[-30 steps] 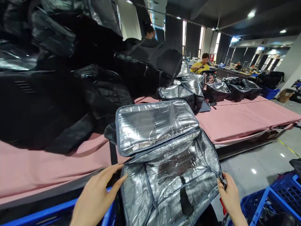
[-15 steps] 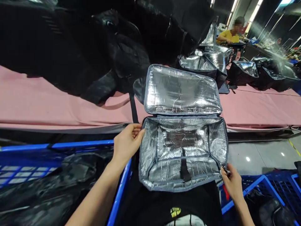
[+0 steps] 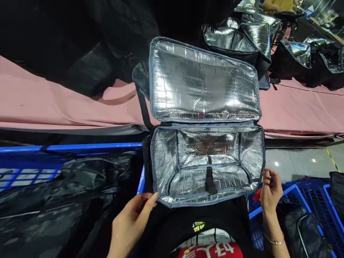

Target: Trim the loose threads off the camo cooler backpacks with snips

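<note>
An insulated bag (image 3: 209, 182) with a silver foil lining faces me, its foil-lined lid (image 3: 204, 82) folded back away from me. Inside, a short black strap (image 3: 210, 181) lies over the near wall. My left hand (image 3: 134, 218) pinches the bag's near left corner between thumb and fingers. My right hand (image 3: 271, 190) is closed at the right edge, fingertips against the rim. Beside that palm shows a small red thing (image 3: 257, 195), too little of it visible to name.
A pink-covered table (image 3: 40, 96) runs across behind the bag, with black bags (image 3: 80, 43) heaped on it. More foil-lined bags (image 3: 242, 39) stand at the back right. Blue crates (image 3: 94, 147) holding black bags flank me on both sides. Part of a person in yellow (image 3: 282, 4) shows far back.
My left hand has slid from the bag's upper left side down to its near left corner. My right hand has shifted up along the right edge. The view has tilted downward.
</note>
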Demonstrator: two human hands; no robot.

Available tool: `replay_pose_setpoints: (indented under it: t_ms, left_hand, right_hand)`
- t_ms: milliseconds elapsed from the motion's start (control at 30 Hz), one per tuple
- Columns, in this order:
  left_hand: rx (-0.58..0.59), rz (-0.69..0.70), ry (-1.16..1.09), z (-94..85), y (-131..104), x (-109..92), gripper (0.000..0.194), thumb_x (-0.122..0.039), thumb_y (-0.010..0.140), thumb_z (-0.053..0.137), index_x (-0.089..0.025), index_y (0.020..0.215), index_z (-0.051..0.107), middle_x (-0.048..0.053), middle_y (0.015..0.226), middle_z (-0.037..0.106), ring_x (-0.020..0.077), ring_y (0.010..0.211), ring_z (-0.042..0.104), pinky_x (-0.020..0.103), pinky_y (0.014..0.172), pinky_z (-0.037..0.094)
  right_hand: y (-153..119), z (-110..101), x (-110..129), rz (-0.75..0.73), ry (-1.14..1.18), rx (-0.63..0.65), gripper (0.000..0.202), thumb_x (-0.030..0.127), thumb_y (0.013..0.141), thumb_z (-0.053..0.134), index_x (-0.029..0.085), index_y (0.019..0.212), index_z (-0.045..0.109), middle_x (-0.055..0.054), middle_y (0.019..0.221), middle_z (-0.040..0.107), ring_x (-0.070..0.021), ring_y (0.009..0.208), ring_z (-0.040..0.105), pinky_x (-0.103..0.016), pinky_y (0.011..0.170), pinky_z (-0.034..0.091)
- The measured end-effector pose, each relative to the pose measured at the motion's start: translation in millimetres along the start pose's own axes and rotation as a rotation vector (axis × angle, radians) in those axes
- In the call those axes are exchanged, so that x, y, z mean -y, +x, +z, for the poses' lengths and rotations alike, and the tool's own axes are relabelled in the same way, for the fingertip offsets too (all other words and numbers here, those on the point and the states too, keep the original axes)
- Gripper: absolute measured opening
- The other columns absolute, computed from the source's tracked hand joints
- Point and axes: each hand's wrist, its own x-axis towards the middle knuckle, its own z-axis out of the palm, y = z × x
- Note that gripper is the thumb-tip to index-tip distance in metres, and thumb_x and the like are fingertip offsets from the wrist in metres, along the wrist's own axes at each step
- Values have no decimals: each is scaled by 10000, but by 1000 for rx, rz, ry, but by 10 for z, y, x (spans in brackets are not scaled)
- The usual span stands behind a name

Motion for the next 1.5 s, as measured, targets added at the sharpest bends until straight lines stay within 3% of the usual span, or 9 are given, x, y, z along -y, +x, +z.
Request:
replay_pose_setpoints:
  t_ms: [67,300,400,467,700,867,1100,1300,1500]
  left_hand:
    - [68,-114,-168,2,-27,52,450,-646,600,596,-216,731,599,12,662,641,208,633,633,305,626,534]
    - [38,-266,-281,-23,-114,-1,477,-565,502,719,-194,797,661,13,753,667,181,664,625,269,666,523]
    - [53,-314,-340,9,-135,-8,477,-544,509,724,-176,803,651,24,739,672,188,672,633,288,681,524]
    - [47,-317,-362,53,-134,-4,471,-539,511,722,-164,786,645,30,711,669,192,661,634,299,673,527]
    - [33,-333,-482,189,-110,11,519,-540,446,757,-140,754,638,34,679,650,166,573,603,316,616,534]
    - [62,-331,-524,197,-116,30,529,-541,441,763,-137,759,636,27,687,637,153,581,590,301,621,524]
    - [101,-225,-315,184,-93,-61,470,-600,582,640,-164,739,564,3,649,593,164,609,594,273,607,488]
    - [81,-110,164,205,14,-177,429,-603,714,490,-209,564,408,-20,460,512,195,568,618,231,497,384]
    - [185,-69,15,165,55,-44,422,-627,700,487,-210,643,461,10,562,583,217,604,634,253,496,431]
  right_hand:
    - [5,136,165,-46,91,133,290,410,827,468,152,865,595,-65,811,617,-166,710,565,-269,665,435]
    - [-515,890,791,-141,288,1061,168,283,821,504,182,803,636,-5,731,647,-144,690,587,-240,670,445]
    - [-826,1188,875,-185,244,1329,126,237,804,558,183,750,659,11,716,653,-130,665,582,-219,645,429]
    - [-965,1331,866,-149,218,1425,80,191,778,594,179,740,663,18,713,658,-121,646,579,-207,625,421]
    - [-1120,1548,871,38,252,1490,49,122,729,640,167,747,647,37,674,631,-91,591,553,-174,558,405]
    - [-1170,1583,874,34,257,1429,66,137,696,674,175,695,620,49,670,621,-89,616,555,-183,618,416]
    - [-1268,1684,756,113,342,1427,94,141,676,679,184,681,595,52,642,591,-89,574,518,-197,593,401]
    - [-1285,1705,721,253,385,1375,234,166,606,740,181,686,521,72,625,509,-75,550,471,-199,568,391]
    - [-1238,1656,770,329,382,1383,248,139,592,749,176,670,517,74,608,488,-68,550,456,-194,559,383]
